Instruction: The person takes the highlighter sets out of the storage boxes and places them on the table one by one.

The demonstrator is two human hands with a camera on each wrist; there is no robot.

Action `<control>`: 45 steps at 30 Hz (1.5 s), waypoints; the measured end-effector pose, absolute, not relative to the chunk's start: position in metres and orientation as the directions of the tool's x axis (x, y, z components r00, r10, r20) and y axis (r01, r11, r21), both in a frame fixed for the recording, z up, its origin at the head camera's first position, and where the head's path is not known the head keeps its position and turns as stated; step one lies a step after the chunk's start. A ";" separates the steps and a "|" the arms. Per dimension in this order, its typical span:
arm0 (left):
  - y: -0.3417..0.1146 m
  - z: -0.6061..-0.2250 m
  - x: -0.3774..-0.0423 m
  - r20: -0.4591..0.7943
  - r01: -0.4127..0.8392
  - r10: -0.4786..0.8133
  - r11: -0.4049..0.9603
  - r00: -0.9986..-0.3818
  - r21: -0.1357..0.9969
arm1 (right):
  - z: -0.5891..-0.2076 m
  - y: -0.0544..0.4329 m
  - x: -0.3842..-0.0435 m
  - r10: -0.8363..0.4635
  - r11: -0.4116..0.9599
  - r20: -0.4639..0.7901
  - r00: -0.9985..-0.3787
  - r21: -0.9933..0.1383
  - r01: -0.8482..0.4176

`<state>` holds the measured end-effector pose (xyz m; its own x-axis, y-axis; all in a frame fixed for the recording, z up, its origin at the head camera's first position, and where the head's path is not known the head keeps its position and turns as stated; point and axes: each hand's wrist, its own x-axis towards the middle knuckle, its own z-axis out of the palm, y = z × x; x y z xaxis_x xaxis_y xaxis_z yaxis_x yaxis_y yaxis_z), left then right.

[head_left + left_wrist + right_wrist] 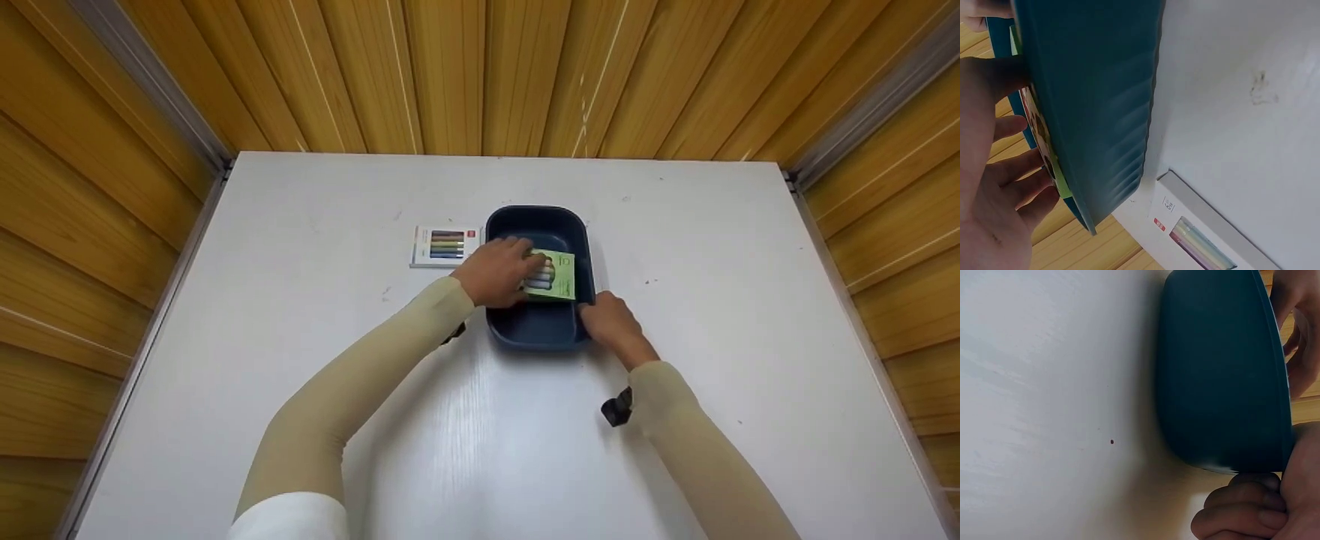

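Observation:
A dark blue plastic bin (540, 346) stands at the middle of the white table, its long side pointing away from me. My left hand (496, 274) reaches over its left wall and holds a flat green box (561, 279) with marker-like sticks pictured on it. In the left wrist view, the fingers of the left hand (994, 197) curl against the box's edge; the bin wall (1092, 101) hides most of the box. My right hand (615, 324) grips the bin's right wall near the front corner. The right wrist view shows the right hand's fingers (1241, 512) curled under the rim outside.
Left of the bin lies a white box (421, 247) with a window showing several coloured sticks, close to the left hand. Wood-patterned walls (450, 75) enclose the table (315, 217) at the back and both sides.

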<state>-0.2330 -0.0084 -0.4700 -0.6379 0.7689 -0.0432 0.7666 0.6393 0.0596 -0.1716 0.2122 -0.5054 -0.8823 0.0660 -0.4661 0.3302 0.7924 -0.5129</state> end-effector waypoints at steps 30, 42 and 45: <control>-0.021 -0.459 -0.226 -0.029 0.785 0.787 0.616 -0.616 0.062 | -0.506 0.211 -0.172 0.086 0.798 -0.467 -0.880 -0.497 0.342; -0.032 -0.457 -0.225 -0.022 0.775 0.777 0.629 -0.629 0.067 | -0.506 0.211 -0.171 0.082 0.799 -0.456 -0.886 -0.502 0.332; -0.036 -0.457 -0.224 -0.012 0.774 0.776 0.629 -0.630 0.069 | -0.506 0.210 -0.171 0.083 0.795 -0.461 -0.884 -0.504 0.337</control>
<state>-0.2244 -0.0358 -0.4569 -0.6301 0.7764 -0.0120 0.7741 0.6293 0.0686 -0.1713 0.2103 -0.5059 -0.8836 0.0826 -0.4609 0.3372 0.7952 -0.5040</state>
